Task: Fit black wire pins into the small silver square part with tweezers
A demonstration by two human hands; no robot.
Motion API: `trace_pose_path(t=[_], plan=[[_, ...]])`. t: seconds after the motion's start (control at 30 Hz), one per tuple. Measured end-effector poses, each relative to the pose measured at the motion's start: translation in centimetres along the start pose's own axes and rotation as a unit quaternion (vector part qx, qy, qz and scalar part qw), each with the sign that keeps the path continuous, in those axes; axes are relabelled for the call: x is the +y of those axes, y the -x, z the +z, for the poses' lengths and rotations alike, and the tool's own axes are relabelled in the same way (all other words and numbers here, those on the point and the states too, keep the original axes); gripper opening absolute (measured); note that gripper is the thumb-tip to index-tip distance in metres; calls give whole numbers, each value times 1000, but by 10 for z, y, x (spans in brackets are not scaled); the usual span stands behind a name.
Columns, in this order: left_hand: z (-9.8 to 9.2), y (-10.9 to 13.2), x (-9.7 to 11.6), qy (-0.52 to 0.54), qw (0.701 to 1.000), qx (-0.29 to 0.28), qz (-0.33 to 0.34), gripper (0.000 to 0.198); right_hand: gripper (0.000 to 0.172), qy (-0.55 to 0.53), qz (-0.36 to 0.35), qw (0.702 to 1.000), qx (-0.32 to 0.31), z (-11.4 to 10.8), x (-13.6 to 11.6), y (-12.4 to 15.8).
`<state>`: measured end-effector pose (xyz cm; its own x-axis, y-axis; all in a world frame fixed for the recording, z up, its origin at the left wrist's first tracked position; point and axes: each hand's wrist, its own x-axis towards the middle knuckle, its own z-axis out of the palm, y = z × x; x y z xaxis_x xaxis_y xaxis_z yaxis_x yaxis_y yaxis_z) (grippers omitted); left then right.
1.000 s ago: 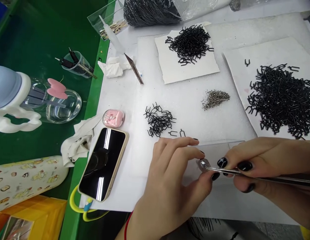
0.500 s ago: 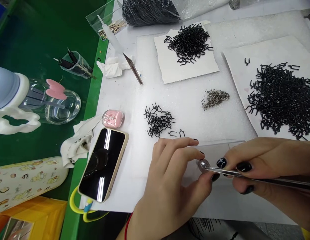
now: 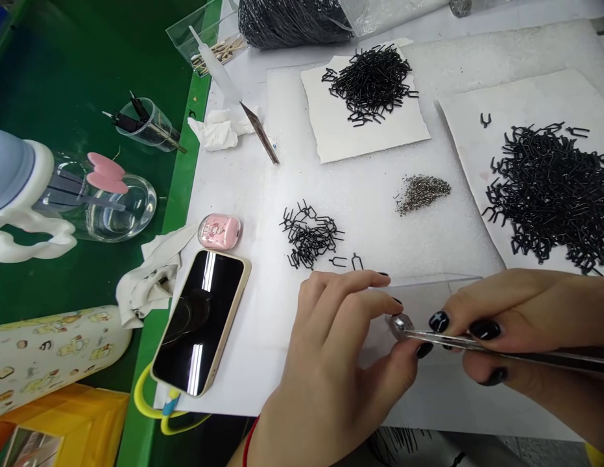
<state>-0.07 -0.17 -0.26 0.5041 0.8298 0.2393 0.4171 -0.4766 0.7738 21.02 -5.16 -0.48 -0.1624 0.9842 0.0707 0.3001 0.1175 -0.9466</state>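
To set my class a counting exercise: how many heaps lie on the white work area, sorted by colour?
Black clip heaps: 3
Silver speck heap: 1
Total: 4

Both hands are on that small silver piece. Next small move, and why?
Probably steady the tweezers in the right hand on the small silver piece first: their tips already rest on it, and the left hand pinches it from the other side, so it seems well supported.
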Motion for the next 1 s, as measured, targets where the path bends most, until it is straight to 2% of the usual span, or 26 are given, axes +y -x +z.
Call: trace_pose_path(t=[0.07,0.17,0.33,0.47,0.6,0.77,0.83,1.0], plan=[[0,0,0,-2,1000,3,-1,19,2,43,-6,999,-14,0,1,1],[0,-1,0,-5,1000,3,1,18,8,98,-7,995,-5,2,2,2],[0,0,-1,-5,1000,-5,-2,18,9,56,-4,998,-2,4,2,1],[0,0,-1,-7,1000,-2,-1,18,8,68,-9,997,-35,-1,3,2],[0,0,0,-1,1000,-3,-3,18,13,39,-16,999,-16,0,2,0],[0,0,1,-3,1000,-3,-2,18,7,43,-30,999,12,5,-1,-4],[0,0,1,-4,1000,-3,-4,18,6,53,-30,998,1,3,-2,-3],[-1,0,0,-6,1000,-3,-4,18,19,50,-82,995,-34,-5,1,-2]])
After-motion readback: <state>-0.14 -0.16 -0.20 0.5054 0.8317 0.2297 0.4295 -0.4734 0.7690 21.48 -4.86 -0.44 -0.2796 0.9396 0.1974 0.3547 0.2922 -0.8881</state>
